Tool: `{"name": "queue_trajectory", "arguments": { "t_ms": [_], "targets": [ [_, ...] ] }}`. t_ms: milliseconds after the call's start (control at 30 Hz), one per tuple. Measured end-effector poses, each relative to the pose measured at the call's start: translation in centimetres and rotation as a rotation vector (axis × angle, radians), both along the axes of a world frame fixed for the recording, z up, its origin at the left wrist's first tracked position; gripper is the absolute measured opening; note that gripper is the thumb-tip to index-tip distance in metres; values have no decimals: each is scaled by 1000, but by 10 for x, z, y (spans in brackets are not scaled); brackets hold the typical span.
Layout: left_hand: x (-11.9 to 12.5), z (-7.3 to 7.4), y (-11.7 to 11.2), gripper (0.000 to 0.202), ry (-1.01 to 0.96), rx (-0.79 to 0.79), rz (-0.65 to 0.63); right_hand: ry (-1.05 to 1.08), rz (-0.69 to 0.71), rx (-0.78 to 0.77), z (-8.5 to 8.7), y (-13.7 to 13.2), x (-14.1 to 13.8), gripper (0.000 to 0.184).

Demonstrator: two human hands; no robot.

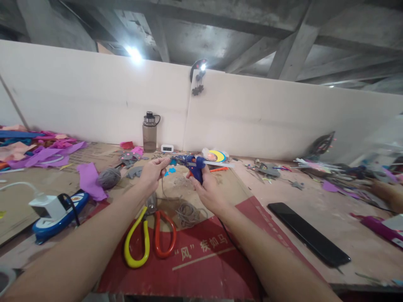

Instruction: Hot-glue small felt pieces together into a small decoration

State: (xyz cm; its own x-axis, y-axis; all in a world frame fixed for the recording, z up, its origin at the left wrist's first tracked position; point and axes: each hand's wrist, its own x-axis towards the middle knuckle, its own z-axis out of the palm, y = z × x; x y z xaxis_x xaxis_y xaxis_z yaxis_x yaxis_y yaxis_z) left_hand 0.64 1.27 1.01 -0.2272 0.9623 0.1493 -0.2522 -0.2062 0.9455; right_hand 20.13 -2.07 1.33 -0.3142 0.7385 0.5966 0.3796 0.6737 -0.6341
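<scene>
My right hand (206, 184) is wrapped round the handle of a blue hot glue gun (197, 170). A pale glue stick (218, 163) juts from the gun's back end, and its nozzle points left. The fingertips of my left hand (155, 172) are pinched together right at the nozzle; what they hold is too small to make out. Small blue flower-shaped pieces (171, 170) lie just beneath the gun. Between my forearms, scissors with one yellow and one red handle (165, 235) rest on the red and brown cardboard (208, 272), beside a loose coil of grey cord (189, 214).
A grey yarn ball (109, 178), purple felt (90, 180) and a blue power strip (59, 222) lie on the left. A water bottle (150, 134) stands by the white partition (252, 113). To the right are a black phone (308, 233) and another person's hand (385, 193).
</scene>
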Motion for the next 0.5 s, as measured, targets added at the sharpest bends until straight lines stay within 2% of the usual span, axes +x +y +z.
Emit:
{"name": "queue_trajectory", "arguments": {
  "t_ms": [133,333,500],
  "targets": [
    [2,2,-2,32,10,14,16,-14,-4,-1,1,-1,0,29],
    [3,4,-4,34,10,42,-10,-16,-7,-4,3,-3,1,24],
    [4,5,-4,35,-8,30,-25,-3,-18,25,2,-2,1,27]
  ]
}}
